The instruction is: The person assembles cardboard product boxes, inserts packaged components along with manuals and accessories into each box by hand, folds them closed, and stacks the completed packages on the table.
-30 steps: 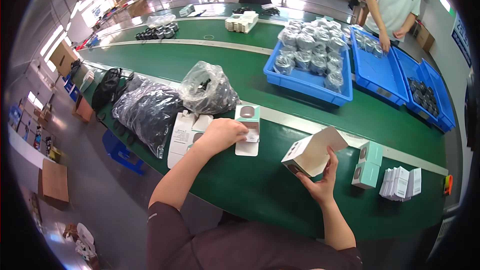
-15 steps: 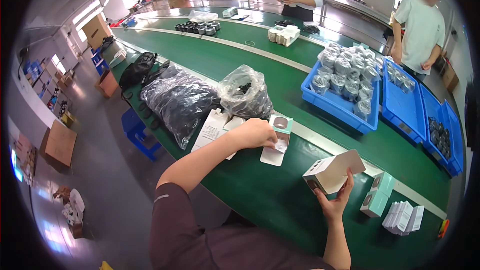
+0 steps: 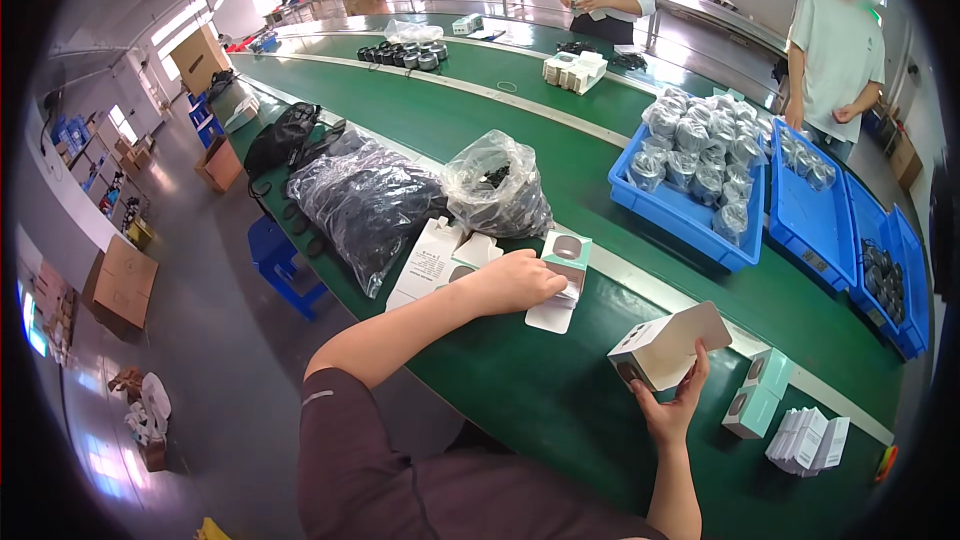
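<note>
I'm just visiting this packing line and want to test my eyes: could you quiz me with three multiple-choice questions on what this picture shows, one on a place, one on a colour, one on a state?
1. Where is the left hand?
A. on the flat cartons on the belt
B. in a blue bin
C. on the floor

2. What colour is the belt?
A. red
B. green
C. yellow

3. How is the small white box in the right hand?
A. crushed flat
B. taped shut
C. held up off the belt, a flap open

Answers: 1 A, the palm lies on the stack; 2 B, the surface is plainly green; 3 C, fingers grip it from below and its flap stands out.
</note>
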The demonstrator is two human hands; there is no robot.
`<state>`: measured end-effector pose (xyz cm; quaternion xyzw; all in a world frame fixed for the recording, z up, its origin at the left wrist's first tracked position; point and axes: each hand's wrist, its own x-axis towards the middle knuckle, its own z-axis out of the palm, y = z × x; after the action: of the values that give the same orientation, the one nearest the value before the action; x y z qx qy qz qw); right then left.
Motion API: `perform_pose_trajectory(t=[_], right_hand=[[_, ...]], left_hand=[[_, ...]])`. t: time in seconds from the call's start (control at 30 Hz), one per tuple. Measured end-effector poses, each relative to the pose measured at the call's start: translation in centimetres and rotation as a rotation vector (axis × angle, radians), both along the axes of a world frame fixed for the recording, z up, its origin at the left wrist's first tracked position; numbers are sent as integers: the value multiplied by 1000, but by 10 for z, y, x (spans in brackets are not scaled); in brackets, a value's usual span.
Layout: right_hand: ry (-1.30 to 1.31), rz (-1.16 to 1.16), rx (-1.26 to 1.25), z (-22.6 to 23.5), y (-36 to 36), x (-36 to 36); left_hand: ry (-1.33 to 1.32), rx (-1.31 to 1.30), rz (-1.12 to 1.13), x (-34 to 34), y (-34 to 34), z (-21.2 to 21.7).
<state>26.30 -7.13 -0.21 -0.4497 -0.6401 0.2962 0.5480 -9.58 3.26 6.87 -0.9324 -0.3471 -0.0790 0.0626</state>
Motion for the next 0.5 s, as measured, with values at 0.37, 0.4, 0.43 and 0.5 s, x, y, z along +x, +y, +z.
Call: perform_pose_trajectory(t=[0.37,0.4,0.43,0.5], right_hand=[[1,28,-15,0,-2,-4],[8,30,-28,1,-2,-4],[8,31,-28,0,-2,-2],[-20,41,-29,-3,-2,-1]], left_hand=[[-1,168,-24,-1,-7,-8],[-3,165,-25,-1,-8,-8],[-5,161,-25,-1,-9,-8],[-33,176,-34,1,-14,-6]])
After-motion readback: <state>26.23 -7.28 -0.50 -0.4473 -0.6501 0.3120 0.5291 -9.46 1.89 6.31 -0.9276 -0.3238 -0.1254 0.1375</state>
